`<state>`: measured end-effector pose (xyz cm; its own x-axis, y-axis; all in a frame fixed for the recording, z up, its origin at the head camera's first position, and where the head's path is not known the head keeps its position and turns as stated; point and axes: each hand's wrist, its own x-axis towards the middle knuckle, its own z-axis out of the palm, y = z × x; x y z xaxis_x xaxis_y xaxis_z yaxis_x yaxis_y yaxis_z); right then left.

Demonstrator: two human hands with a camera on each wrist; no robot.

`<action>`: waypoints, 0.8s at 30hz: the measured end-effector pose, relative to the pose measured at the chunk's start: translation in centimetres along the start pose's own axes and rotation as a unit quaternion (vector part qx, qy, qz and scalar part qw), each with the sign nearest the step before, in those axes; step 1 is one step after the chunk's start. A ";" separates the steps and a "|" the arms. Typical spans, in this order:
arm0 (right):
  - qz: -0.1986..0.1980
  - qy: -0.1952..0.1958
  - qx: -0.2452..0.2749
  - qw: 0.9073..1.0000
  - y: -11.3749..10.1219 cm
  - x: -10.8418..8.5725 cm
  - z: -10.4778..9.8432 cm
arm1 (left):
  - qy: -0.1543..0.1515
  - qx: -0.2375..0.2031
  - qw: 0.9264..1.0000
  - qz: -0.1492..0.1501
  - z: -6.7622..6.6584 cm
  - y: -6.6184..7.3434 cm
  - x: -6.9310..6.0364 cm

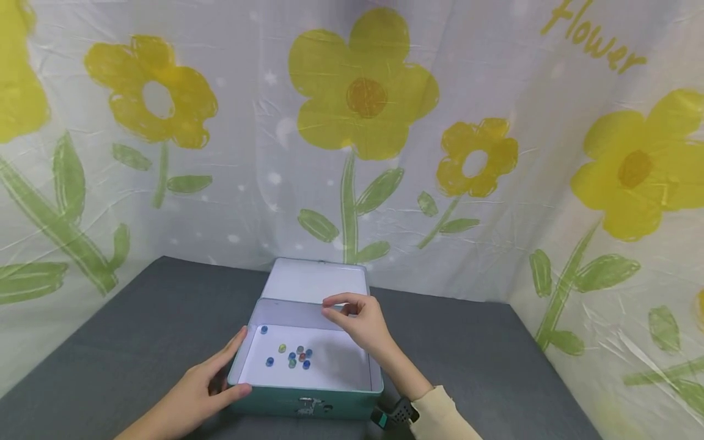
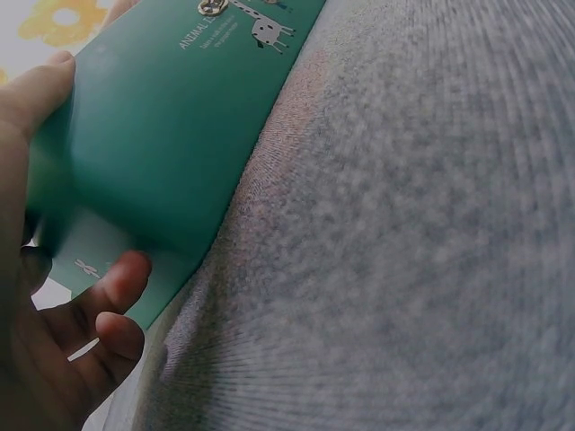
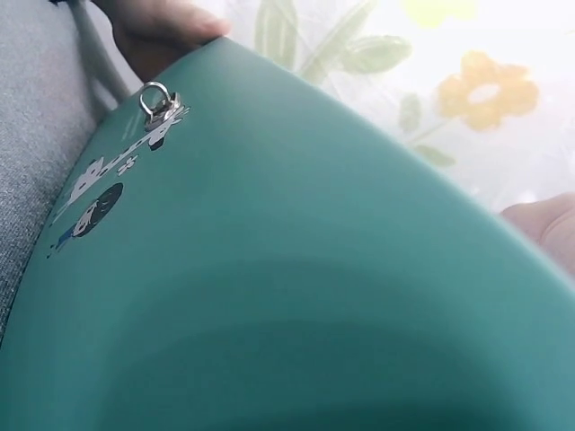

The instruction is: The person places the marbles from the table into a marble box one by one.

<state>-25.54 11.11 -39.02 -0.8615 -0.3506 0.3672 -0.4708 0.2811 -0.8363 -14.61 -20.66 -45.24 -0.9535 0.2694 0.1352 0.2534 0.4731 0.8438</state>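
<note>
A green tin box (image 1: 305,400) with a white inside stands with its hinged lid (image 1: 313,280) tipped back. On its white floor lie several small glass marbles (image 1: 292,355), mostly blue, plus a yellow-green marble (image 1: 282,348) and a red one. My left hand (image 1: 200,385) grips the box's near left corner, thumb over the front rim and fingers along the left side. Above the box's right half is my right hand (image 1: 360,318), its thumb and index fingertips close together. Whether they pinch something small cannot be made out. The right wrist view shows mostly the green wall (image 3: 296,251).
A dark grey cloth (image 1: 467,354) covers the table under the box. Behind and beside it hangs a white curtain (image 1: 247,122) printed with yellow flowers. On the box front sit a metal ring clasp (image 3: 160,106) and printed animal pictures. A black band (image 1: 401,412) circles my right wrist.
</note>
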 end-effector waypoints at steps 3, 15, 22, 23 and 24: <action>0.000 -0.001 -0.004 1.000 0.0 0.0 0.0 | -0.002 -0.001 1.000 -0.012 0.0 0.0 -0.1; -0.008 0.006 -0.029 1.000 0.2 -1.0 -1.9 | 0.004 0.005 1.000 -0.006 -0.1 0.2 0.4; 0.006 -0.008 -0.069 0.998 1.1 -3.4 -4.7 | 0.026 0.070 0.997 0.027 0.7 0.5 0.1; 0.000 -0.008 -0.082 0.997 1.2 -3.9 -5.2 | 0.032 0.087 0.995 0.029 0.7 0.5 0.0; -0.009 -0.005 -0.096 0.995 1.3 -4.3 -5.7 | 0.036 0.103 0.994 0.026 0.7 0.6 0.0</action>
<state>-23.54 18.08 -39.33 -0.8513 -0.3659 0.3761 -0.5144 0.4402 -0.7360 -14.35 -19.80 -45.06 -0.9454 0.2407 0.2199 0.3242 0.6236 0.7113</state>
